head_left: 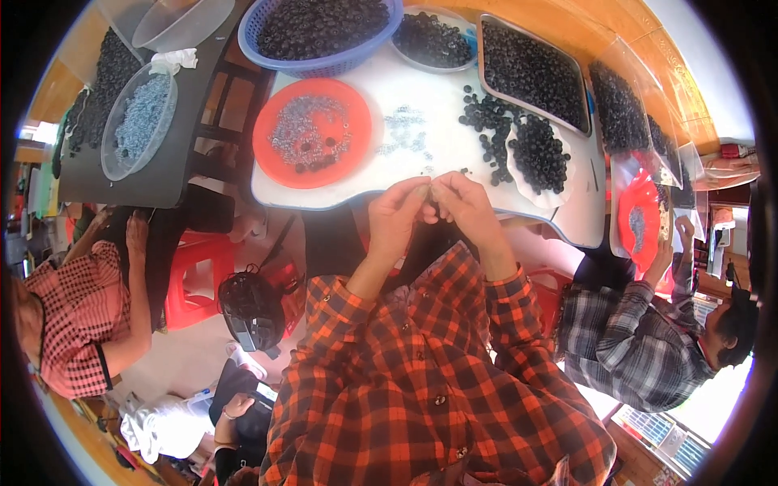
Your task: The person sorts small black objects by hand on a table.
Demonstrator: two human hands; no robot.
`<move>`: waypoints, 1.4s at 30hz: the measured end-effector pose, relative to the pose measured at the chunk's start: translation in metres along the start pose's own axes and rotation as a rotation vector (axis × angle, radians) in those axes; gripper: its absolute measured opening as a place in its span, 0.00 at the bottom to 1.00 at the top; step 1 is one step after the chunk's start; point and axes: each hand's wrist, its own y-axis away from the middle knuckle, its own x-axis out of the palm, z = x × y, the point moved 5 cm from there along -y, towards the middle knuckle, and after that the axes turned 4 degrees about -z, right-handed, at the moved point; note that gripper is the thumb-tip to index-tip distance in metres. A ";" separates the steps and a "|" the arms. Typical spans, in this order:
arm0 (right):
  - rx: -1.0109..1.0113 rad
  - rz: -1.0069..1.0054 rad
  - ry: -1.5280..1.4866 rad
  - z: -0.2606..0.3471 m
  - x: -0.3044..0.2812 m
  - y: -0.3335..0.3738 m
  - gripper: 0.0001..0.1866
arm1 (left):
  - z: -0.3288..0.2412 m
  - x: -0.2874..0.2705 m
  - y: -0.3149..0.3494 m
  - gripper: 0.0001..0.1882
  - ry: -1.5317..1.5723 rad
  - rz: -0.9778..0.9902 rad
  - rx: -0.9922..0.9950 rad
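Note:
My left hand (397,215) and my right hand (462,206) meet fingertip to fingertip just in front of the white table's (438,105) near edge. They pinch something very small between them; it is too small to make out. Both sleeves are red-and-black plaid. Beyond my hands lies an orange plate (271,154) with small silvery and dark parts. A loose scatter of silvery parts (405,134) and a pile of small black pieces (531,150) lie on the table.
A blue basket (324,65), a bowl (433,40) and a metal tray (531,73) hold black pieces at the back. A clear bowl (138,121) of grey-blue parts sits on a dark table to the left. Seated people work at left and right; red stool (194,279) below.

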 end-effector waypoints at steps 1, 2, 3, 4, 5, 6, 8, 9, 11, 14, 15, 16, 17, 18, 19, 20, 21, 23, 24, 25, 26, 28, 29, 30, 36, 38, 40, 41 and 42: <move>0.003 -0.004 -0.002 0.000 0.000 0.001 0.10 | 0.001 -0.001 0.000 0.11 -0.001 0.001 -0.005; -0.002 -0.004 0.007 0.000 0.001 0.000 0.10 | 0.002 -0.001 -0.001 0.11 -0.004 -0.007 -0.002; -0.007 -0.003 0.016 0.001 0.002 0.000 0.10 | 0.002 -0.002 -0.002 0.11 -0.006 -0.015 0.000; -0.006 -0.005 0.015 0.003 0.002 0.000 0.10 | 0.002 -0.001 -0.002 0.11 -0.007 -0.014 -0.002; -0.006 0.000 -0.010 0.004 0.003 0.001 0.09 | 0.001 0.000 -0.001 0.11 -0.007 -0.009 0.004; -0.006 0.006 -0.034 0.005 0.004 0.002 0.09 | 0.000 0.000 0.000 0.11 -0.006 -0.005 0.010; -0.023 -0.008 -0.060 0.003 0.006 0.004 0.08 | 0.000 0.002 0.002 0.11 -0.010 -0.011 0.007; -0.040 -0.019 -0.084 0.002 0.006 0.005 0.08 | -0.001 0.003 0.002 0.11 -0.013 -0.018 0.006; -0.116 -0.071 0.068 0.000 0.006 0.006 0.07 | -0.003 0.005 0.002 0.11 -0.027 -0.038 -0.001; -0.319 -0.147 0.380 0.013 0.006 0.010 0.06 | -0.001 0.002 0.000 0.10 -0.019 -0.065 -0.035; -0.447 -0.173 0.540 0.021 0.008 0.013 0.05 | 0.001 0.000 0.000 0.10 0.002 -0.070 -0.061; -0.446 -0.172 0.539 0.021 0.009 0.014 0.05 | 0.002 -0.001 0.001 0.10 0.002 -0.072 -0.063; -0.482 -0.184 0.587 0.023 0.008 0.014 0.05 | 0.003 0.000 0.001 0.11 0.030 -0.068 -0.085; -0.518 -0.197 0.635 0.025 0.008 0.014 0.05 | 0.005 0.001 0.000 0.11 0.058 -0.065 -0.107; -0.519 -0.198 0.636 0.025 0.007 0.014 0.05 | 0.005 0.001 0.000 0.11 0.058 -0.063 -0.106; -0.532 -0.197 0.656 0.024 0.006 0.014 0.05 | 0.006 0.001 0.000 0.11 0.074 -0.084 -0.131; -0.546 -0.196 0.675 0.024 0.006 0.014 0.05 | 0.007 0.000 0.001 0.11 0.090 -0.105 -0.156; -0.566 -0.195 0.663 0.027 0.006 0.016 0.05 | 0.006 0.002 0.000 0.11 0.090 -0.076 -0.148; -0.586 -0.194 0.651 0.028 0.006 0.017 0.05 | 0.006 0.003 0.001 0.12 0.090 -0.048 -0.140; -0.584 -0.195 0.651 0.027 0.006 0.017 0.05 | 0.005 0.002 0.001 0.12 0.089 -0.048 -0.142; -0.588 -0.227 0.651 0.026 0.002 0.016 0.05 | 0.002 0.000 -0.001 0.12 0.061 -0.093 -0.142; -0.591 -0.262 0.651 0.023 -0.004 0.014 0.05 | 0.002 -0.002 -0.003 0.12 0.031 -0.136 -0.142; -0.577 -0.266 0.655 0.018 -0.006 0.012 0.05 | 0.003 -0.004 -0.003 0.13 0.038 -0.150 -0.156; -0.562 -0.270 0.658 0.015 -0.007 0.012 0.05 | 0.004 -0.005 -0.003 0.13 0.044 -0.164 -0.169; -0.506 -0.317 0.602 0.000 -0.007 0.011 0.04 | 0.007 -0.004 -0.002 0.14 -0.022 -0.228 -0.188; -0.505 -0.327 0.613 0.000 -0.006 0.011 0.04 | 0.007 -0.003 -0.001 0.14 -0.025 -0.225 -0.191; -0.505 -0.336 0.625 0.000 -0.005 0.010 0.04 | 0.007 -0.003 -0.002 0.14 -0.028 -0.223 -0.192; -0.496 -0.342 0.632 -0.002 -0.005 0.010 0.04 | 0.009 -0.004 -0.002 0.14 -0.019 -0.223 -0.199; -0.486 -0.348 0.640 -0.003 -0.005 0.010 0.04 | 0.010 -0.004 -0.002 0.14 -0.010 -0.224 -0.207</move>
